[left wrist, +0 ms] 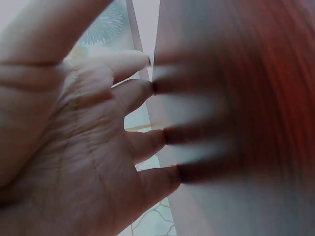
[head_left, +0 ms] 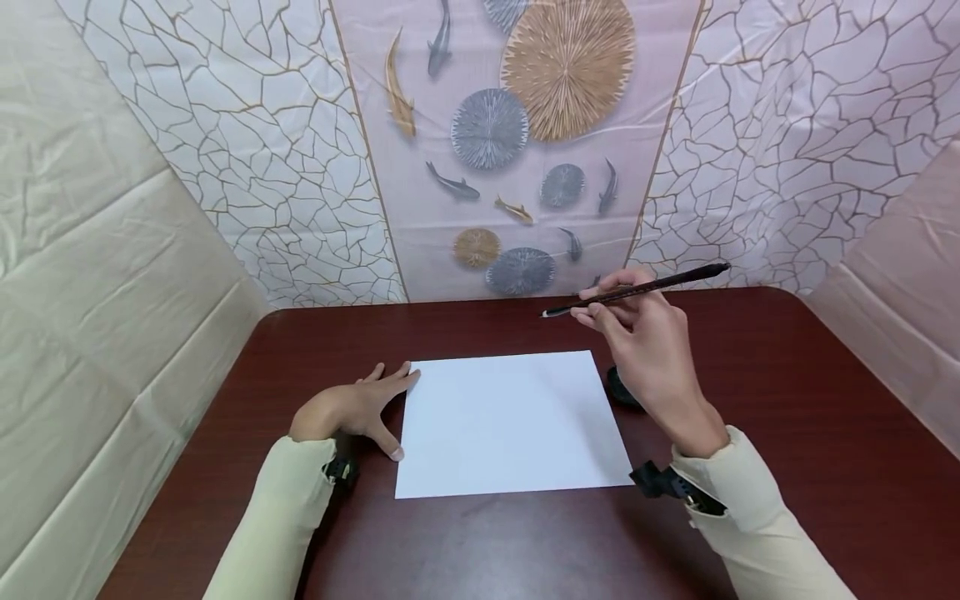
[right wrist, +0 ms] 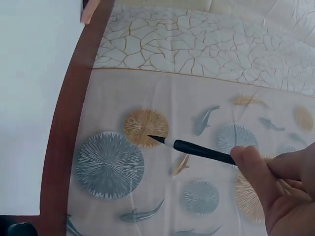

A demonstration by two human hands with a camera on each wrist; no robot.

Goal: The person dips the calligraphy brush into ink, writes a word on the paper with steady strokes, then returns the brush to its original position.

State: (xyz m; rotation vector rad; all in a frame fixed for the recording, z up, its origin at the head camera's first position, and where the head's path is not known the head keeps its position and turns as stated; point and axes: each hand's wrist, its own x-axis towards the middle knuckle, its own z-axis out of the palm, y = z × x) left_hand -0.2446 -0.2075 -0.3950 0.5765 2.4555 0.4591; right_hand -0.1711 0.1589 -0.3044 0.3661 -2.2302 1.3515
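Nearest are two pale sleeves, the left sleeve [head_left: 273,517] and the right sleeve [head_left: 757,508], each with a dark strap at the cuff, reaching over the dark red table [head_left: 510,546]. A white sheet of paper [head_left: 510,425] lies flat on it between them, with no marks showing. It looks light, thin and easily creased, apt to slide on the glossy top, so flat pressure at an edge or corner should suit it better than a pinch. The left hand [head_left: 352,412] is spread wide at the sheet's left edge, thumb and forefinger well apart. A dark object [head_left: 622,390] sits just beside the right edge, partly hidden by the right wrist. Farther up, the right hand [head_left: 652,358] pinches a dark brush [head_left: 637,290], tilted and raised clear of the paper. The shaft is probably light and stiff, the pointed tip soft and easily splayed; the handle above the pale collar seems the place to grip. Beyond hangs a patterned cloth [head_left: 285,167].
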